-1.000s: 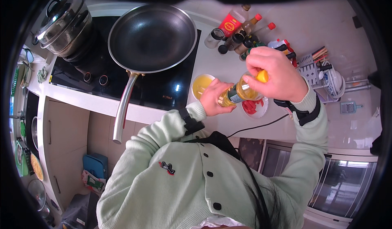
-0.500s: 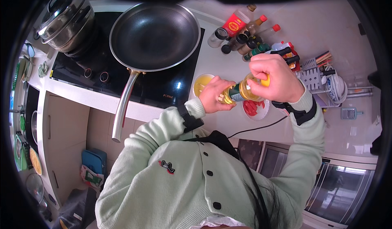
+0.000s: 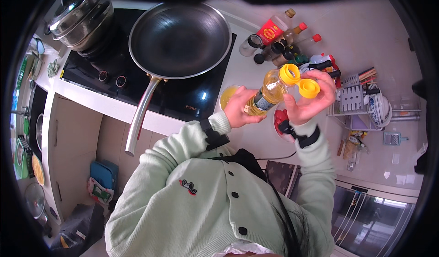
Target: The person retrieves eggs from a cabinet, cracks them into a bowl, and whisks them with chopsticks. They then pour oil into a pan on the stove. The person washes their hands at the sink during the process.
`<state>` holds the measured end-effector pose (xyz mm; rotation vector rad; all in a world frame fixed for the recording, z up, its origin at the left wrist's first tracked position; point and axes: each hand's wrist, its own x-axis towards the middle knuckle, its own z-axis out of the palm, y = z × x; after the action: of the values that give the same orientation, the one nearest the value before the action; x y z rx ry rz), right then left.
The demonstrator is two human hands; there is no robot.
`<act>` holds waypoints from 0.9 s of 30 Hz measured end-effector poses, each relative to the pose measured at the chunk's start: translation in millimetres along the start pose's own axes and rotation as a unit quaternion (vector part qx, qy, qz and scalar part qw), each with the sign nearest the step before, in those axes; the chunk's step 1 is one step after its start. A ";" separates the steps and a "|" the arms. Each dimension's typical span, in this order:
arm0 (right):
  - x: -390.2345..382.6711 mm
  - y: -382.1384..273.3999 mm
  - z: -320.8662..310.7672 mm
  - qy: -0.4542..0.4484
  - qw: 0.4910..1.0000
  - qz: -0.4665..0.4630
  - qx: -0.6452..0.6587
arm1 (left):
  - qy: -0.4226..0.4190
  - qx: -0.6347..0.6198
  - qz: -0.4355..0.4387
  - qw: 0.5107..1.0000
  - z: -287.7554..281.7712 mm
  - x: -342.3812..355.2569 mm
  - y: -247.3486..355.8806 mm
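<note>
My left hand (image 3: pixel 240 108) is wrapped round the lower part of a clear bottle of golden oil (image 3: pixel 274 88), which tilts up and to the right. Its yellow cap (image 3: pixel 289 74) is flipped up, and the round lid (image 3: pixel 310 88) hangs open on the right. Beside that lid is my right hand (image 3: pixel 304 109), thumb and fingers spread apart and gripping nothing; whether a fingertip touches the lid I cannot tell. Partly behind my left hand stands a bowl of yellow liquid (image 3: pixel 226 96). A bowl of red pieces (image 3: pixel 279 119) sits below the bottle, half hidden by my right wrist.
A large frying pan (image 3: pixel 180 42) rests on the black cooktop (image 3: pixel 183 99), its handle jutting past the counter edge. Left of it is a steel pot (image 3: pixel 82 26). Several seasoning bottles (image 3: pixel 276 48) crowd the back. A dish rack (image 3: pixel 359 97) stands at right.
My right hand has come off the bottle's top and turned palm-up, lower and beside it. The yellow cap now shows flipped open. My left hand keeps its hold.
</note>
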<state>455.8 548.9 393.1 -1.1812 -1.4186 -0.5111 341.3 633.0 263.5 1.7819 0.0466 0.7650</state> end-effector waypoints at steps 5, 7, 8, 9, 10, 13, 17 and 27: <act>-60.0 -5.4 20.6 -0.158 0.903 0.338 0.215 | 0.037 0.011 -0.004 0.999 0.8 -6.3 -3.2; -66.0 -0.4 19.1 -0.180 0.871 0.417 0.187 | 0.061 0.003 -0.005 0.998 4.3 -7.6 -5.2; -65.8 3.1 18.4 -0.182 0.861 0.440 0.180 | 0.061 -0.006 -0.007 0.998 5.9 -7.6 -6.3; -63.1 8.3 18.0 -0.191 0.868 0.423 0.175 | 0.033 0.002 -0.034 0.999 6.5 -7.7 -7.7; -59.9 12.4 18.9 -0.199 0.867 0.424 0.170 | 0.044 0.007 -0.027 0.999 7.2 -8.4 -8.2; -46.0 23.3 29.1 -0.229 0.877 0.397 0.140 | 0.049 0.049 -0.011 0.998 7.2 -10.6 -8.7; -21.4 32.9 40.3 -0.292 0.885 0.356 0.069 | 0.114 -0.034 -0.064 0.991 10.3 -15.9 -5.3; 5.2 56.3 69.4 -0.440 0.852 0.282 0.017 | 0.087 -0.083 -0.066 0.991 10.6 -26.8 -10.8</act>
<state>472.2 631.7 363.2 -1.8304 -1.6791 0.5553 329.3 617.3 239.9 1.5352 0.2093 0.8038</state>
